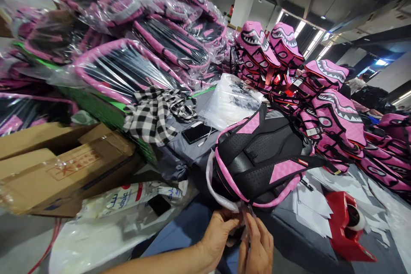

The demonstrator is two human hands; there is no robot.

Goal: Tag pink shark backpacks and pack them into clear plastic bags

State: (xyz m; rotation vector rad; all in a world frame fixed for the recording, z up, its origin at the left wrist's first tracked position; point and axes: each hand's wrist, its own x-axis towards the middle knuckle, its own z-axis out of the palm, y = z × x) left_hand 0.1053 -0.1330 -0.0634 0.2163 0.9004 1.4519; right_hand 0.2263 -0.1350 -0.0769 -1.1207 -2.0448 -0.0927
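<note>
From afar I see the bag lying just beyond the left hand and right hand, likely for reach; both pinch what looks like film.

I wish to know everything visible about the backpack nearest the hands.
The backpack lies back panel up on the grey-covered table. It looks black and padded, partly perforated, with pink edging and pink patches on both shoulder straps. A pale, plastic-looking strip curves round its left edge. The left hand and right hand meet beside its near end; whether they touch it is unclear.
</note>
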